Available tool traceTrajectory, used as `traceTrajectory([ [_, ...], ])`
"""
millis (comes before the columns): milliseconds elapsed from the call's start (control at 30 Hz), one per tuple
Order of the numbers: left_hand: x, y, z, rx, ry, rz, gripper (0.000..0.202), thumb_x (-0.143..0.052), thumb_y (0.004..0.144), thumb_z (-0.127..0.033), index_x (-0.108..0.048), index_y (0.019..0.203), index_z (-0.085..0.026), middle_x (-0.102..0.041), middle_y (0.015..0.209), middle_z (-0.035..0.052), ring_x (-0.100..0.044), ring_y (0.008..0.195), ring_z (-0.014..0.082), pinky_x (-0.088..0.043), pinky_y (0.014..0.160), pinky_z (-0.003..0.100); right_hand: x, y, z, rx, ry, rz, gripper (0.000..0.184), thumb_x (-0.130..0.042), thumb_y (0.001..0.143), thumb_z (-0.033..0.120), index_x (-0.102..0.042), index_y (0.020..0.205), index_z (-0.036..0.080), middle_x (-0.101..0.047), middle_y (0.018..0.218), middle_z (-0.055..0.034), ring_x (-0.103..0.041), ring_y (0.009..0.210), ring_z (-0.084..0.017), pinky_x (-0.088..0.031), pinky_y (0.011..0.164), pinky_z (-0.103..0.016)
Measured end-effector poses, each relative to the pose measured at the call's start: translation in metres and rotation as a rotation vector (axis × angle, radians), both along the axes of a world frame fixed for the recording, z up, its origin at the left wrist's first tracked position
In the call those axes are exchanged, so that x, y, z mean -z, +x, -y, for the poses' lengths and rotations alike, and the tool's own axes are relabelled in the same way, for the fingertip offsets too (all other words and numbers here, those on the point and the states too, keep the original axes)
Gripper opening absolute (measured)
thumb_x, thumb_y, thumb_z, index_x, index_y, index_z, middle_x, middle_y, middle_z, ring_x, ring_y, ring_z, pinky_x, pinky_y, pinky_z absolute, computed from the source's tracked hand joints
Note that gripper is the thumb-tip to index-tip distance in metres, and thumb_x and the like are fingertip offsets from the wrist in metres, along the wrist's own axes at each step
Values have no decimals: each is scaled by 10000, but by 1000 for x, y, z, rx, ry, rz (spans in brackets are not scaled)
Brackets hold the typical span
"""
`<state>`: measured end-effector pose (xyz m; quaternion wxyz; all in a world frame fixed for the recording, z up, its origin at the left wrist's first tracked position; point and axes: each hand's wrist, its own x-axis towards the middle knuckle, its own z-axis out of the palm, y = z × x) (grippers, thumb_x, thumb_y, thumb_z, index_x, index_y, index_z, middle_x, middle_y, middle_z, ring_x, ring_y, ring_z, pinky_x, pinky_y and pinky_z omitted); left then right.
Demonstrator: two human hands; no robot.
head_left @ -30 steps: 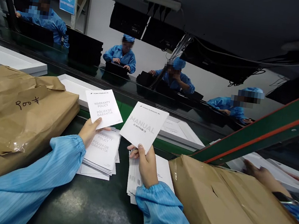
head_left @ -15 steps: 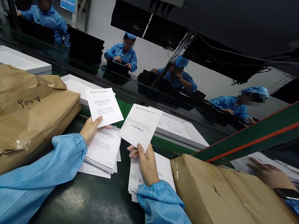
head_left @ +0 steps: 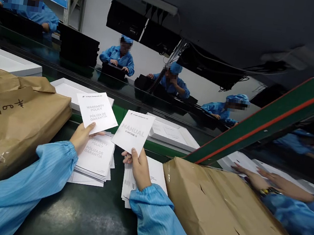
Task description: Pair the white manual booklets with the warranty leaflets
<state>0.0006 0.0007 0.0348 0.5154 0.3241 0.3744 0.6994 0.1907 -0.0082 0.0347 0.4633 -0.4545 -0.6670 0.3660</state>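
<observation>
My left hand (head_left: 81, 137) pinches a white warranty policy leaflet (head_left: 96, 111) and holds it up above a stack of the same leaflets (head_left: 95, 159) on the dark green bench. My right hand (head_left: 138, 165) grips a white manual booklet (head_left: 133, 131) by its lower edge, lifted over a second stack of white papers (head_left: 155, 173). The two sheets are side by side, a small gap apart. Both arms wear blue sleeves.
A brown paper parcel (head_left: 4, 119) lies at the left, another brown parcel (head_left: 225, 216) at the right. White trays (head_left: 169, 133) sit on the conveyor beyond. A co-worker's hands (head_left: 256, 178) reach in at the right. Several people in blue work across the line.
The view has swung a little, so everything sits further left and lower. My right hand has brought the manual slightly closer to the warranty leaflet. The co-worker's hands moved further in.
</observation>
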Motion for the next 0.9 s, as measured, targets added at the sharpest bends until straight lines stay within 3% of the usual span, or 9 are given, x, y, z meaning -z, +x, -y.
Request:
traceTrajectory([
  [333,-2,1,2,21,18,-11,414,-485,642,-160,-462,1056,-166,-557,1012,76,-592,652,148,-429,725,319,1,0,-1,9,38,32,250,-297,791,334,-415,945,176,-562,685,-9,-521,483,-103,-400,472,-234],
  [600,-3,-2,1,34,3,-64,271,-497,650,-206,-494,910,-129,-621,733,45,-582,567,132,-445,605,267,2,3,-3,121,88,37,342,-328,777,352,-428,1035,150,-523,545,13,-526,547,-138,-419,503,-250],
  [767,-18,-15,-12,-9,-50,-265,198,-528,640,-239,-458,788,-127,-494,407,-48,-402,292,46,-314,343,157,-1,4,-4,143,80,-7,387,-336,771,378,-406,1066,139,-536,528,6,-522,514,-148,-417,488,-265],
  [900,-36,-30,-37,-49,-112,-276,89,-461,680,-170,-432,761,-144,-435,401,-85,-359,286,18,-328,378,147,-2,4,-5,131,87,-35,408,-334,769,394,-396,1081,138,-523,501,10,-511,503,-153,-411,485,-272],
])
